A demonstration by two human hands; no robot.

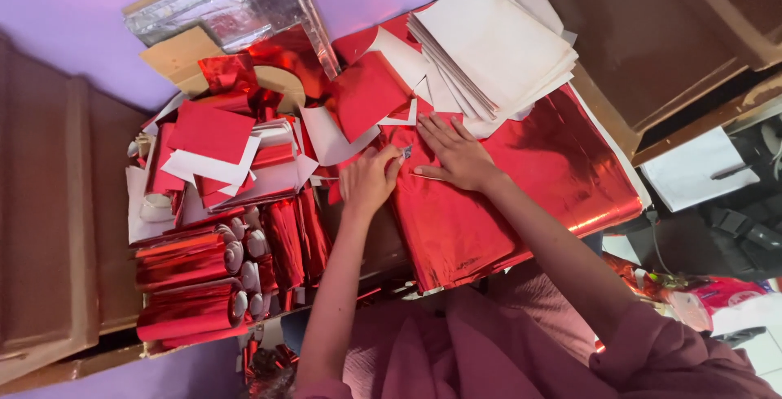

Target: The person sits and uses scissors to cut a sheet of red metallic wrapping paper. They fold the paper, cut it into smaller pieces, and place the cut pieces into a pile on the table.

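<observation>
Both hands are working close together on a sheet of shiny red foil.

The left hand (368, 177) is curling its fingers shut around a small tool whose tip is touching the red foil sheet (521, 195), while the right hand (454, 153) is lying flat and open on that sheet just beside it. A stack of white paper (489, 41) is sitting above the hands, and red foil rolls (183, 285) are lying well to the left.

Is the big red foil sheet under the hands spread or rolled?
Spread. The red foil sheet lies flat on the work surface, with the right hand pressed palm-down on it. The rolled foil tubes lie apart, further left.
</observation>
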